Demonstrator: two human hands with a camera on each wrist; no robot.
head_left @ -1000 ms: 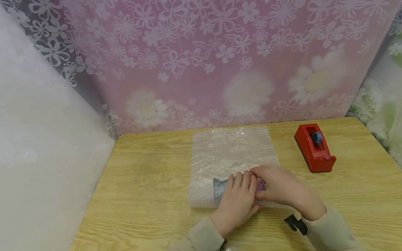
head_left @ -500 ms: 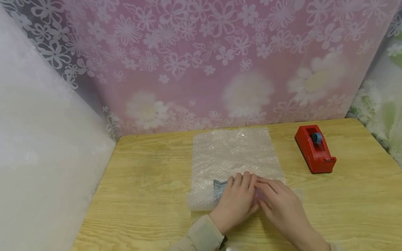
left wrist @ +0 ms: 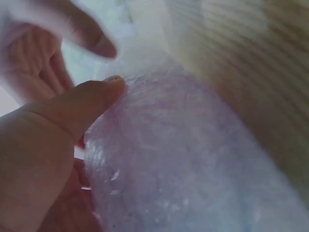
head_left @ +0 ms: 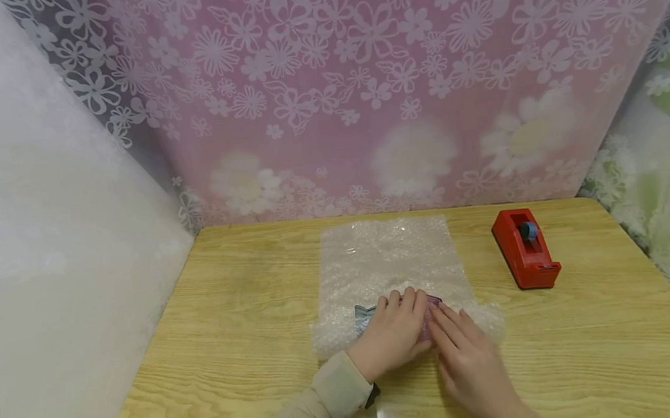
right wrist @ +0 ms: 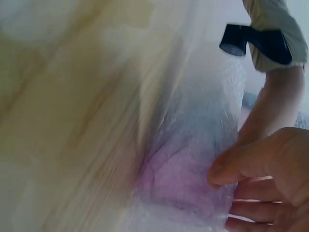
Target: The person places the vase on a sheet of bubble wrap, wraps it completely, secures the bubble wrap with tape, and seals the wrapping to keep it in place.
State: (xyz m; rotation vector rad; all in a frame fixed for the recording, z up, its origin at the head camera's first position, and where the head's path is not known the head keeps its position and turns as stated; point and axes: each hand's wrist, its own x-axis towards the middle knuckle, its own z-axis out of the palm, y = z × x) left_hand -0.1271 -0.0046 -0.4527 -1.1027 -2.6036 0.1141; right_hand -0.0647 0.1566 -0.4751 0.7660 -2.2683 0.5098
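A sheet of bubble wrap (head_left: 388,251) lies on the wooden table, its near part folded over a blue-and-pink thing (head_left: 364,314) with a flared blue end. Its kind is hard to make out through the wrap. My left hand (head_left: 393,335) grips this bundle from above; in the left wrist view its thumb (left wrist: 91,99) presses the near side while its fingers are around the far side. My right hand (head_left: 471,362) holds the pink end beside it, fingers over the top. The right wrist view shows that thumb (right wrist: 236,166) on the wrapped pink part (right wrist: 181,176).
A red tape dispenser (head_left: 527,249) with a small roll of blue tape stands at the back right of the table (head_left: 230,309). Floral cloth (head_left: 327,104) hangs behind the table, with more cloth at both sides.
My right hand has come from the bundle's right end round to its near side, and the wrap's near edge is now folded over the thing. My left hand stays nearly in place.
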